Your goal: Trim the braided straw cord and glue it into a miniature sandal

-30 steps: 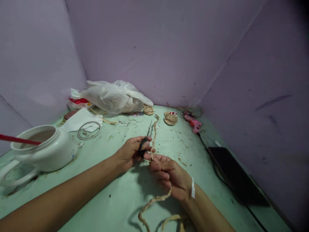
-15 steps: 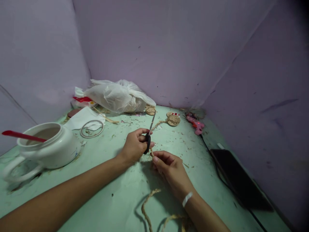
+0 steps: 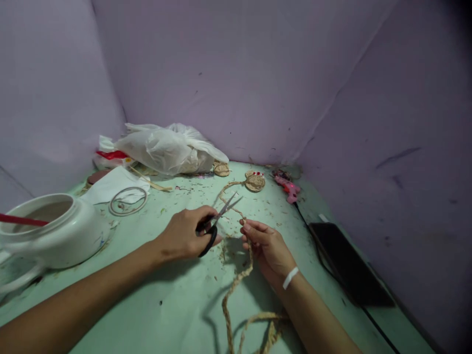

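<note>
My left hand (image 3: 186, 232) holds black-handled scissors (image 3: 221, 211), their blades parted and pointing up and to the right beside a braided straw cord (image 3: 236, 281). Between the thumb and fingers of my right hand (image 3: 263, 241) the cord is pinched. From there it runs back in a curve to a coiled straw disc (image 3: 255, 183) with red and white bits on top. The other way, it hangs down in front of me into loose loops near the lower edge. Another woven disc (image 3: 221, 169) lies beside the plastic bag.
A white plastic bag (image 3: 165, 150) lies against the back wall. To the left are a white pot (image 3: 79, 236) with a red stick, a metal ring (image 3: 114, 209) and white paper (image 3: 99, 191). A pink glue gun (image 3: 289, 189) and a black phone-like slab (image 3: 348, 263) lie right. Straw scraps dot the green table.
The scissors have swung from nearly closed to open blades, and my left hand has moved left, away from my right hand. More of the cord now shows between the hands and the disc.
</note>
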{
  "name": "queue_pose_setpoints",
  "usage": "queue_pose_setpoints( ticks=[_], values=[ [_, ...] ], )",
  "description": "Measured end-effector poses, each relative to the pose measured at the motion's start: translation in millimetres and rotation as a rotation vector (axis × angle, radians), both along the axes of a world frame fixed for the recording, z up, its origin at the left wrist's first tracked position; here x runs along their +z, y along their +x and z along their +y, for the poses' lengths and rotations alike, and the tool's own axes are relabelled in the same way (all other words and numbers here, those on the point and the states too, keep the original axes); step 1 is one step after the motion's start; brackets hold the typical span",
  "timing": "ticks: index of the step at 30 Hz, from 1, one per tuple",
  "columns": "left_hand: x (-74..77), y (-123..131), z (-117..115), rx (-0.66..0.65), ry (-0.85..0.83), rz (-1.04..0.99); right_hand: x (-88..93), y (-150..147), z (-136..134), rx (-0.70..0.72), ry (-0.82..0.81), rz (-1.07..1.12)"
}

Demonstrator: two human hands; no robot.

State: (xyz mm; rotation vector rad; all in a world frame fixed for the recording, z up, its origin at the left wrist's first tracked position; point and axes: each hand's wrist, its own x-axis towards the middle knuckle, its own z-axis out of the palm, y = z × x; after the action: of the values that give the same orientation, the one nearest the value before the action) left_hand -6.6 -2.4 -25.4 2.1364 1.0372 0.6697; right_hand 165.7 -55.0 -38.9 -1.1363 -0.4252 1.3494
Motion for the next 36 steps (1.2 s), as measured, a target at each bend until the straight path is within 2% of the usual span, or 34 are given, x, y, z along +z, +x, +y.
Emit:
queue_pose_setpoints(
  ticks=[2,4,9,21,29,36],
  values=[
    [-0.3,-6.2,-2.5,-0.036,0.245,0.183,-0.1,3.3,0.7,0.0,0.007,-0.004],
    [-2.4,-8.6,-3.8,-0.086,0.406,0.306,-0.2,3.8,0.1,0.005,0.012,-0.009],
    [-7.7,-7.7,-3.1,-0.114,0.54,0.45,2.2,-0.7,-2.1,0.028,0.024,-0.066],
    [-7.6,-7.3,-1.4,-0.18,0.594,0.474,2.1,-4.8,-5.9,0.123,0.057,-0.316],
    [-6.4,-9.6,1.6,-0.231,0.51,0.488,1.7,-4.9,-6.6,0.143,0.065,-0.318],
    [-4.3,-9.7,1.2,-0.253,0.38,0.359,2.3,-2.3,-5.4,0.103,0.064,-0.288]
  ],
)
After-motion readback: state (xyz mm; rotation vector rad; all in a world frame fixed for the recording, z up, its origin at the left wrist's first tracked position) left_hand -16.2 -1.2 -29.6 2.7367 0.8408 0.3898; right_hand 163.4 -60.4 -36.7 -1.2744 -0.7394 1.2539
